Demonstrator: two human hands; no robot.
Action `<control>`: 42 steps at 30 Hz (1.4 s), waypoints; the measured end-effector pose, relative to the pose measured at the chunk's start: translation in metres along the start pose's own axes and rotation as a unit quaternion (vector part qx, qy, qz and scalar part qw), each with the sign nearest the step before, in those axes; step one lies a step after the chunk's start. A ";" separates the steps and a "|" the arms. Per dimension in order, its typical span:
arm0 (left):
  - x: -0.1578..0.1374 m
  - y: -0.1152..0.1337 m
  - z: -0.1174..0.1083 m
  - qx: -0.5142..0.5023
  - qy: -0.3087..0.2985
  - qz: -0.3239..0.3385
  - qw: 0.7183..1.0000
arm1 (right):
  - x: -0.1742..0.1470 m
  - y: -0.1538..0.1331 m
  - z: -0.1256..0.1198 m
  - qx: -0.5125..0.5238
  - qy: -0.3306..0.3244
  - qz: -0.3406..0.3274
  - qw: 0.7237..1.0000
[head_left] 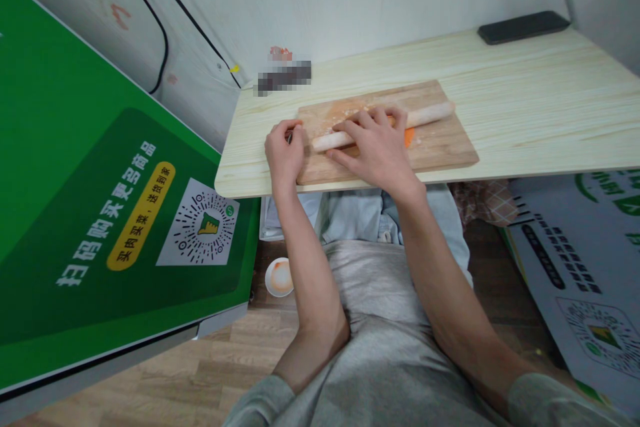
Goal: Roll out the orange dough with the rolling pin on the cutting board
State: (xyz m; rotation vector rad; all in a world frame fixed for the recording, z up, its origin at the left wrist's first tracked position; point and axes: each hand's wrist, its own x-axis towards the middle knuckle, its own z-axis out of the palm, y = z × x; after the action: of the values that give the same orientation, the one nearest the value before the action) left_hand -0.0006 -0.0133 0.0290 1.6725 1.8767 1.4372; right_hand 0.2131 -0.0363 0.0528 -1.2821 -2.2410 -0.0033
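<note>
A pale wooden rolling pin (431,113) lies slantwise across a wooden cutting board (445,147), its left end lower than its right. My right hand (375,147) rests over the middle of the pin, fingers curved across it. Beneath the pin, a bit of flat orange dough (409,137) shows to the right of that hand; the rest is covered. At the board's left edge, my left hand (287,153) is closed with curled fingers. What it pinches, if anything, is hidden. Whitish flour or crumbs dust the board behind the pin.
The board sits at the front edge of a light wood table (525,100). A black phone-like slab (523,27) lies at the back right, a blurred dark item (283,78) at the back left. A green panel (190,320) stands left; a white bowl (279,277) is below the table.
</note>
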 end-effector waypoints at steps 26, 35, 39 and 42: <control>0.003 -0.009 0.001 -0.001 -0.002 0.007 1.000 | 0.000 0.002 0.003 -0.009 0.000 -0.006 1.000; 0.005 -0.014 0.002 -0.005 0.000 0.012 1.000 | -0.001 0.003 0.003 -0.013 0.001 -0.013 1.000; 0.004 -0.012 0.002 0.000 -0.001 0.016 1.000 | 0.000 0.002 0.001 -0.016 -0.014 -0.005 1.000; 0.004 -0.012 0.002 -0.001 0.001 0.013 1.000 | 0.000 0.001 0.000 -0.011 -0.011 -0.008 1.000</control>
State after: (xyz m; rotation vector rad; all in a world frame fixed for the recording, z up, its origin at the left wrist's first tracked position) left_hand -0.0080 -0.0067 0.0202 1.7004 1.8619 1.4501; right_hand 0.2140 -0.0360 0.0529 -1.2819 -2.2745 -0.0197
